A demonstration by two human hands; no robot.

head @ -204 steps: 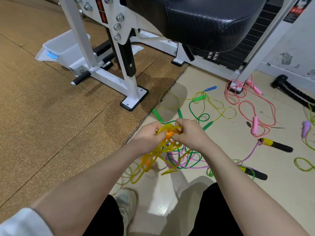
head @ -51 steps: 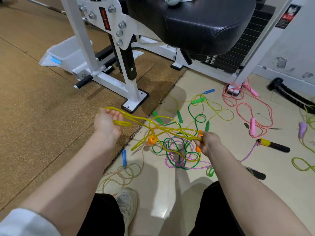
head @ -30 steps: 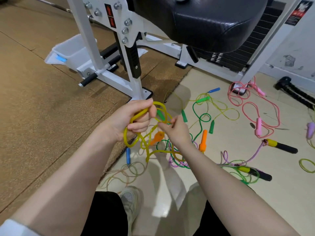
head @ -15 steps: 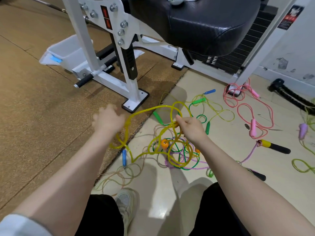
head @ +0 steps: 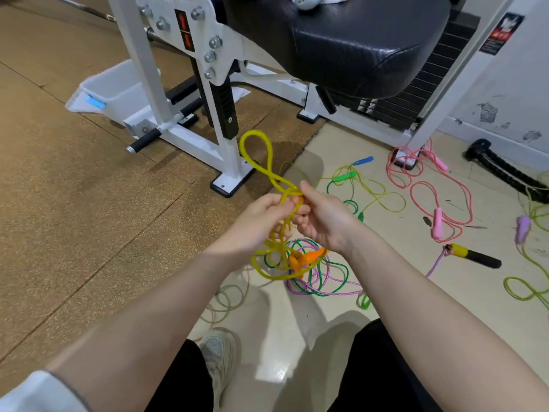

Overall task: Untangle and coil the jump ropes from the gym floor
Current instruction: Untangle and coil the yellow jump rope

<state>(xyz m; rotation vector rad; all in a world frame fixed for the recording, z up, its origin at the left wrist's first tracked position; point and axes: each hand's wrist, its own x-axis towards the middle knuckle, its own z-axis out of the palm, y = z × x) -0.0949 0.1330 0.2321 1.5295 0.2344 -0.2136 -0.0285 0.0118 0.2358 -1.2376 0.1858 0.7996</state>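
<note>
Both hands meet in the middle of the view around a yellow jump rope (head: 258,156). My left hand (head: 258,218) grips several gathered strands of it. My right hand (head: 322,217) pinches the same rope where it crosses, just beside the left. One loop sticks up above the hands; more loops and the two orange handles (head: 303,258) hang below them. On the tiles beneath lies a tangle of green and purple ropes (head: 319,281).
A white exercise machine (head: 208,84) with a black padded seat stands close ahead. Scattered on the tiles are a pink rope (head: 436,200), a yellow-black handle (head: 475,257), green-handled ropes (head: 344,176) and a light green rope (head: 531,281). A white bin (head: 116,90) sits at left. My shoe (head: 218,358) is below.
My hands were spread apart with the yellow rope stretched between them; they have come together, gathering the rope into loops, with one loop now standing above them.
</note>
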